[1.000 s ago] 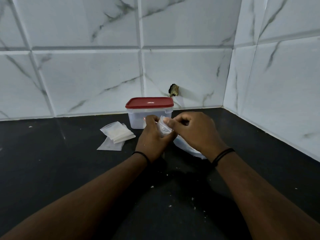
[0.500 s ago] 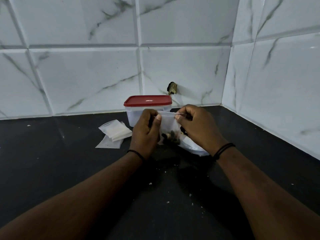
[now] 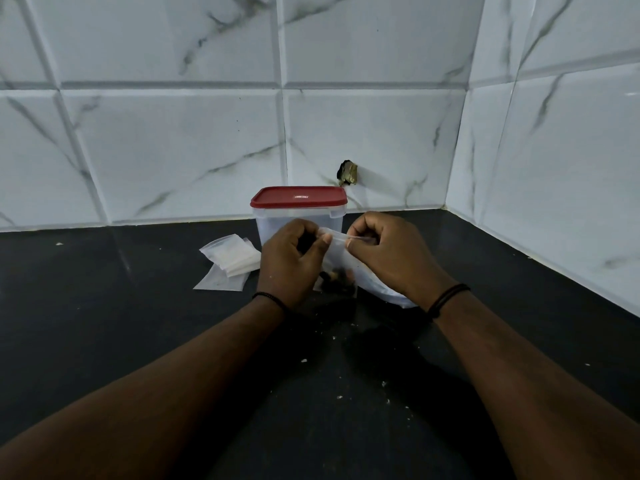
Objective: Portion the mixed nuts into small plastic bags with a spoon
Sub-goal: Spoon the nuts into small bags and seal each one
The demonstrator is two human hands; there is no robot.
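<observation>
Left hand: curled in, thumb and fingers pinching the left end of the bag's top strip.
Right hand: same deal on the right end — thumb and forefinger nipped tight on the strip.
Small plastic bag: held up between both hands, dead centre of the view, hanging down with its top edge stretched flat.
Mixed nuts: dark clump sitting in the bottom of that bag.
Container: clear tub with a red lid on, at 12 o'clock just behind the hands.
Empty bags: loose little stack at 9 o'clock from the hands, lying on the black counter.
White thing: under the right wrist at 4 o'clock — can't tell what it is.
</observation>
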